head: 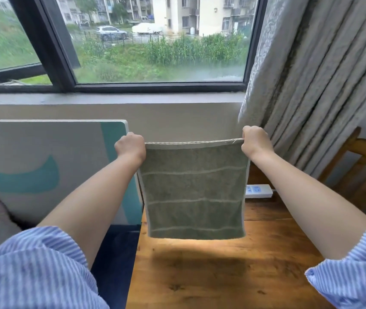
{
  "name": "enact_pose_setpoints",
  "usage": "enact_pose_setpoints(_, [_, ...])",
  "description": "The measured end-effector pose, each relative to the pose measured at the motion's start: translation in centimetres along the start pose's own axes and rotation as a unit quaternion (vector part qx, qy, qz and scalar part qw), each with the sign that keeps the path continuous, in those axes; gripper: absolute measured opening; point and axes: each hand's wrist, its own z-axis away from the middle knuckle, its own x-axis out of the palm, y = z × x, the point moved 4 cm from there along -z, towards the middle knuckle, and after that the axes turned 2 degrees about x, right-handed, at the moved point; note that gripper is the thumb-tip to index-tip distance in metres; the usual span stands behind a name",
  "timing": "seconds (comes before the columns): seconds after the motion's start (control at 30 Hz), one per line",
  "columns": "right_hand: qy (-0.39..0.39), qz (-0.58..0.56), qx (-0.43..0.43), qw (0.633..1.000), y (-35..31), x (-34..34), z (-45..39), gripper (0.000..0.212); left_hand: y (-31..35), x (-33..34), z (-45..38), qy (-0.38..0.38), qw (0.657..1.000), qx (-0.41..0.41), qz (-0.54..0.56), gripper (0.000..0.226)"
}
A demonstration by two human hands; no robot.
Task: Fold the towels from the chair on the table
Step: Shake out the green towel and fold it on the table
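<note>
The left hand (130, 146) and right hand (256, 141) each grip a top corner of the green striped terry towel (194, 192), hanging unfolded above the wooden desk (222, 275), so folding has seemingly barely begun.

You are in a home room: a warm brown wooden table (233, 275) at 6 o'clock, pleated grey fabric curtains (315, 81) at 2 o'clock, and a dark-framed window (155, 86) at 12 o'clock facing apartment blocks.
</note>
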Motion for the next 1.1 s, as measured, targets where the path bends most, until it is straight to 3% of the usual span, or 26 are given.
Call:
enact_pose_setpoints(0.27, [0.06, -0.056, -0.031, 0.996, -0.2, 2.3, -3.9, 0.025, 0.0, -0.8, -3.7, 0.064, 0.994, -0.032, 0.077, 0.031])
enact_pose_setpoints(0.47, [0.071, -0.059, -0.093, 0.991, 1.6, 3.2, -2.6, 0.023, -1.7, 1.8, -2.1, 0.112, 0.99, 0.039, 0.072, 0.021])
enact_pose_setpoints(0.57, [0.013, -0.024, -0.129, 0.991, 3.7, 5.8, 0.8, 0.02, -2.2, 6.2, 1.1, 0.042, 0.987, 0.145, 0.056, 0.02])
enact_pose_setpoints(0.67, [-0.11, 0.027, -0.157, 0.981, 5.7, 9.4, 5.9, 0.017, -2.2, 11.5, 6.0, -0.062, 0.965, 0.255, 0.002, 0.021])
enact_pose_setpoints(0.77, [-0.231, 0.097, -0.183, 0.951, 7.6, 13.2, 12.3, 0.019, -1.3, 16.3, 11.1, -0.15, 0.933, 0.323, -0.051, 0.022])
enact_pose_setpoints(0.9, [-0.339, 0.146, -0.182, 0.911, 9.3, 16.9, 20.7, 0.02, 0.1, 21.6, 17.4, -0.261, 0.885, 0.372, -0.102, 0.022])
enact_pose_setpoints(0.97, [-0.344, 0.154, -0.201, 0.904, 9.2, 18.0, 24.1, 0.019, 0.4, 23.8, 20.1, -0.306, 0.866, 0.381, -0.107, 0.022])
enact_pose_setpoints(1.1, [-0.329, 0.18, -0.201, 0.905, 9.5, 18.9, 28.0, 0.038, 0.2, 26.4, 23.4, -0.331, 0.851, 0.389, -0.121, 0.021])
